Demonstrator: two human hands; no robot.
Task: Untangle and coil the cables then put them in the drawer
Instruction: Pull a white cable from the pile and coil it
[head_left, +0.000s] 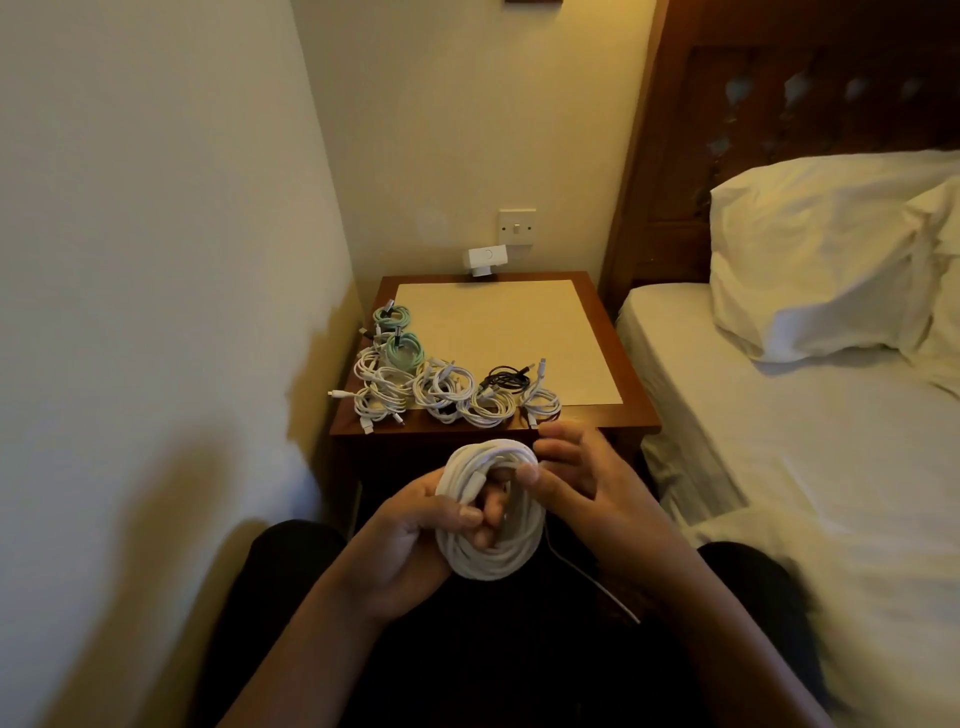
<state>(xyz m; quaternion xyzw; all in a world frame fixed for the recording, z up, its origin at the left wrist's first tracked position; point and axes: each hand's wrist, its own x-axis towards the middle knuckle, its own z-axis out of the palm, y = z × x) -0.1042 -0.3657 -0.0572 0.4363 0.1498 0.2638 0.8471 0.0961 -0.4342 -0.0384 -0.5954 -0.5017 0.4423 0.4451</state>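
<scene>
A thick coil of white cable (491, 553) sits over my lap, in front of the bedside table (631, 410). My left hand (415, 535) grips the coil, its fingers through the loops. My right hand (574, 467) pinches the cable at the coil's top right. A loose white tail (597, 584) trails down to the right. On the table's front and left lie several coiled cables: white ones (441, 392), two pale green ones (402, 348) and a black one (506, 382). No drawer shows in view.
A cream mat (519, 332) covers most of the tabletop. A small white device (485, 260) stands at the table's back under a wall switch (517, 227). The wall runs along the left; a bed (805, 441) with pillows (810, 260) lies to the right.
</scene>
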